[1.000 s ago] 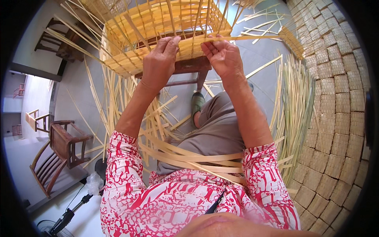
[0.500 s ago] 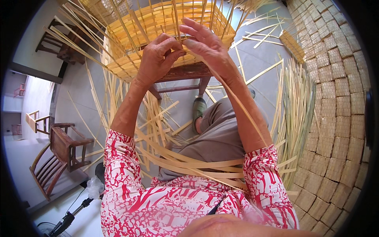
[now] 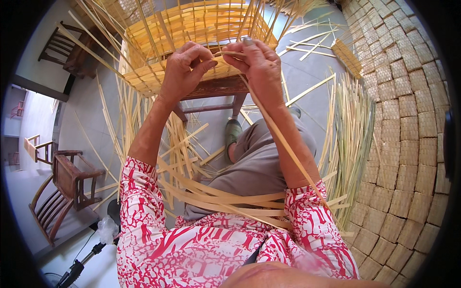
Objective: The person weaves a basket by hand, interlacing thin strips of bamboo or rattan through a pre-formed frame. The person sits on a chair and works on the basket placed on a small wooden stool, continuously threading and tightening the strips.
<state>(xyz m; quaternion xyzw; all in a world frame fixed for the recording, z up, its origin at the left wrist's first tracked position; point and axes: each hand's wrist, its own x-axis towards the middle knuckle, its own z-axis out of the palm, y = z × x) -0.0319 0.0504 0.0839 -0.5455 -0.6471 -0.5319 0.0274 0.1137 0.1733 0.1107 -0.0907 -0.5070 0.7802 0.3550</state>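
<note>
A partly woven yellow bamboo basket, with long upright strips standing from its sides, rests on a dark red wooden stool. At its near edge, my left hand is closed with thumb and forefinger together, and a narrow strip shows at its fingertips. My right hand is closed beside it, pinching that bamboo strip, which bends at the fingers. From there the strip's long tail hangs down past my right forearm to the sleeve. My fingers cover the spot where the strip meets the weave.
Several flat bamboo strips lie across my lap. More strips are heaped on the floor at the right, before stacked woven bundles. A wooden chair is at the left, near a fan stand.
My right hand has gone from spread, raised fingers to a closed pinch on the strip. The strip's tail hangs lower and straighter. The whole view has shifted slightly.
</note>
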